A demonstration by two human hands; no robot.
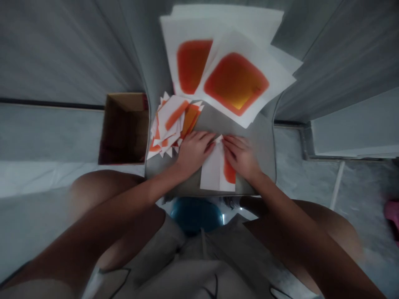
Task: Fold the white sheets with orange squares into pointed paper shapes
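Observation:
A white paper sheet with an orange print (210, 174) lies at the front of the grey seat (263, 153), partly folded, with its upper end narrowing to a point. My left hand (193, 153) has its fingers closed at the sheet's upper left edge. Across from it, my right hand (242, 157) grips the upper right side, where an orange patch shows under the fingers. Close to my left hand is a messy pile of folded papers (171, 118), white and orange with pointed corners. Parts of the fingertips are hidden against the paper.
Large flat sheets (224, 35) with orange-and-yellow prints lie fanned out at the back of the seat. An open cardboard box (126, 101) stands on the floor to the left. Below the seat's front edge is a blue rounded object (197, 214). Something pink (392, 214) sits far right.

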